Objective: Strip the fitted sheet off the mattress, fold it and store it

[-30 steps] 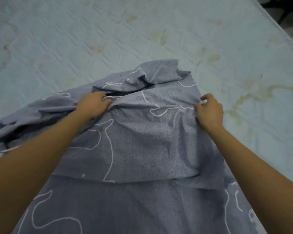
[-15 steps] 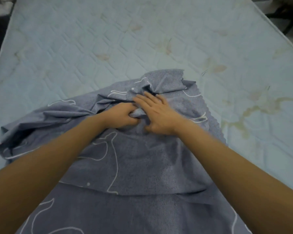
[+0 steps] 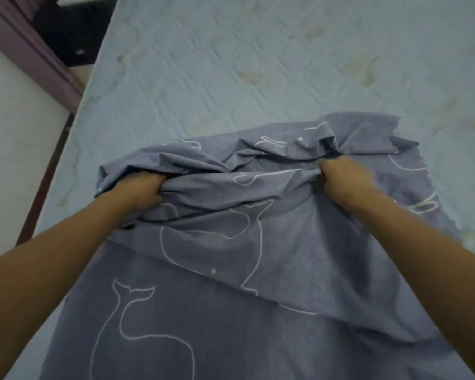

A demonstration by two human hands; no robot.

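Sheet (image 3: 231,270) bunched mid-frame on bare mattress (image 3: 231,64). Left hand (image 3: 140,190) and right hand (image 3: 343,179), well apart, fingers curled, each gripping a fold.

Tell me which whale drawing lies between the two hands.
The upper whale, on the folded-over layer of the sheet, between left hand and right hand; the lower whale lies nearer the camera.

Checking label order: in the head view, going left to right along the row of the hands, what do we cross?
White surface → mattress → left hand → fitted sheet → right hand → mattress again.
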